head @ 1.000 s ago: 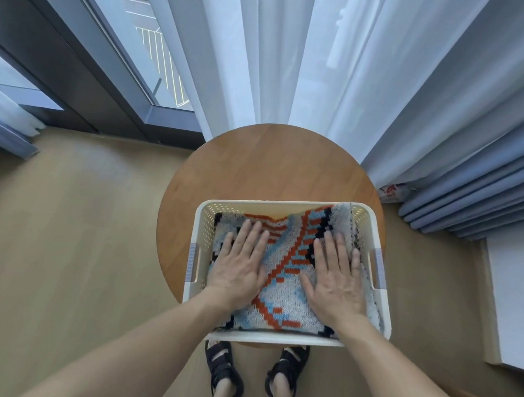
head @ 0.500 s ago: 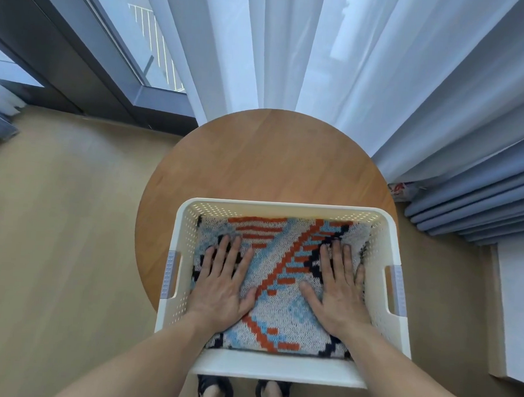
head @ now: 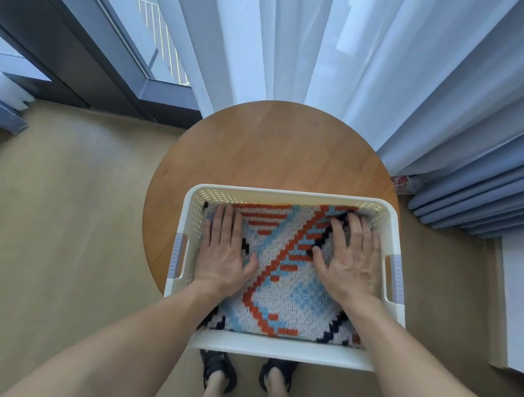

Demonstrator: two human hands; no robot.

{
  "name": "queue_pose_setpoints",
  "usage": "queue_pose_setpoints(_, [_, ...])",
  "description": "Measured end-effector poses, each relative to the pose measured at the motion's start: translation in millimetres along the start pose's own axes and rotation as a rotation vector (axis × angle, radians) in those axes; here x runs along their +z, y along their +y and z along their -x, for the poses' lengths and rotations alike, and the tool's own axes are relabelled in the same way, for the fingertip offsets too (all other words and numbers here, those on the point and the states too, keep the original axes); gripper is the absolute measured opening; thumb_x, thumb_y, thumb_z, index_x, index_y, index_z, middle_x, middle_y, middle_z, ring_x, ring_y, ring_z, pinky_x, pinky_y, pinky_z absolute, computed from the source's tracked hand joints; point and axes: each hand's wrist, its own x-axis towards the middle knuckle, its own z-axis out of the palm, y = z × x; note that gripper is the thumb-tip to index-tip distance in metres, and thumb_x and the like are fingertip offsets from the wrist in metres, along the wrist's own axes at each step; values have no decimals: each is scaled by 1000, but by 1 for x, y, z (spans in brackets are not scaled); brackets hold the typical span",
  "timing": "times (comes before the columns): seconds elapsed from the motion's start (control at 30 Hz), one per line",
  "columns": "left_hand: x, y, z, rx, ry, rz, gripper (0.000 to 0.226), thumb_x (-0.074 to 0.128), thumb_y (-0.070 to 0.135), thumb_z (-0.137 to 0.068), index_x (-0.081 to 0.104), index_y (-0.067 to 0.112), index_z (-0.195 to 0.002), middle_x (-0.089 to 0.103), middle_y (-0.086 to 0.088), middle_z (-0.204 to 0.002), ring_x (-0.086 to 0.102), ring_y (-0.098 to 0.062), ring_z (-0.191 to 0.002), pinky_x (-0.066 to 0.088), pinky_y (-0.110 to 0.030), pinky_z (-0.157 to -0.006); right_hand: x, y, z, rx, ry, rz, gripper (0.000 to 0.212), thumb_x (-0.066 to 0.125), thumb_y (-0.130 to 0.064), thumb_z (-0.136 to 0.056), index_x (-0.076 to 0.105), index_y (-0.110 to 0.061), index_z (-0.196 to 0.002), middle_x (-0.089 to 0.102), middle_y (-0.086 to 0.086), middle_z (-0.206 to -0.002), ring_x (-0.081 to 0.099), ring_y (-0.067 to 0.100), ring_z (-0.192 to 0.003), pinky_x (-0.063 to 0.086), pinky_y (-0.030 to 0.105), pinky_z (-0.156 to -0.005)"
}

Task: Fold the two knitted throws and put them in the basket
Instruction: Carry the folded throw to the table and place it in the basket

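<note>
Head view, nearest first: two feet in dark strapped sandals point(head: 219, 370) stand on the pale wood floor point(head: 65, 218) just below the near rim of one white perforated plastic basket point(head: 280, 349). Two bare forearms reach over that rim. The left hand point(head: 224, 257) and the right hand point(head: 350, 263) both lie flat, palms down, fingers spread, pressing on a folded knitted throw point(head: 283, 293) without gripping it. Only one throw shows, filling the basket's floor; whether a second lies beneath cannot be told. Its knit is coarse, white-grey speckled with stepped diagonal bands of orange, light blue and navy. The basket is rectangular with rounded corners and two grey-lined handle slots, one on each side. It sits on one round, smooth wooden counter point(head: 275, 144), its near edge overhanging toward the feet. Beyond hang sheer white curtains point(head: 293, 42), blue pleated drapes point(head: 473, 191) at right, and a dark window frame point(head: 89, 55) at left.
</note>
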Motion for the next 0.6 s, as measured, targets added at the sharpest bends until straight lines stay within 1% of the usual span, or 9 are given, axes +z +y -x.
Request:
queue_pose_setpoints(0.1, [13, -7, 5, 15, 5, -29, 88, 24, 63, -91, 4, 4, -154, -5, -16, -163, -9, -28, -150, 1, -47, -120, 6, 3, -2, 21, -138, -7, 74, 33, -62, -94, 18, -21, -154, 10, 14, -162, 2, 29, -150, -10, 36, -120])
queue_pose_setpoints(0.17, [18, -7, 3, 4, 3, -27, 88, 24, 63, -90, 5, 6, -154, -3, -16, -163, -8, -28, -150, 0, -48, -120, 7, 1, -5, 50, -239, -25, 78, 26, -66, -94, 8, -22, -156, 4, 15, -163, 1, 28, -151, -6, 38, -121])
queue_pose_setpoints(0.27, [21, -7, 0, -14, -25, -26, 89, 20, 65, -89, -1, 7, -154, -10, -15, -162, -14, -28, -149, -4, -47, -120, 10, 0, -10, 73, -294, -42, 83, 22, -71, -91, 5, -21, -156, 3, 16, -163, 2, 29, -151, -1, 39, -123])
queue_pose_setpoints(0.4, [15, -7, 1, -8, -92, -40, 89, 10, 67, -89, -15, 11, -153, -23, -13, -160, -26, -25, -146, -9, -46, -120, 7, 4, -10, 42, -333, -54, 86, 20, -73, -91, 2, -21, -157, 0, 17, -164, -1, 28, -152, -5, 38, -121])
queue_pose_setpoints(0.5, [6, -9, 5, 19, -96, -12, 85, 10, 67, -91, -22, 16, -151, -29, -11, -158, -31, -23, -144, -11, -45, -120, 5, 5, -6, 5, -301, -43, 85, 15, -73, -91, 1, -21, -157, -1, 16, -164, -4, 28, -152, -8, 38, -121])
queue_pose_setpoints(0.57, [-4, -12, 10, 51, -108, 0, 82, 13, 65, -93, -22, 19, -151, -30, -11, -157, -32, -22, -144, -12, -44, -120, 3, 3, -3, -27, -268, 38, 86, 9, -72, -89, -3, -20, -157, -4, 16, -164, -7, 29, -151, -10, 40, -121])
queue_pose_setpoints(0.6, [-11, -14, 13, 64, -128, -8, 81, 14, 63, -93, -21, 19, -152, -29, -10, -158, -32, -22, -144, -13, -44, -120, 1, 2, -1, -35, -264, 81, 86, 9, -72, -90, -4, -19, -156, -5, 17, -164, -8, 30, -151, -9, 41, -121])
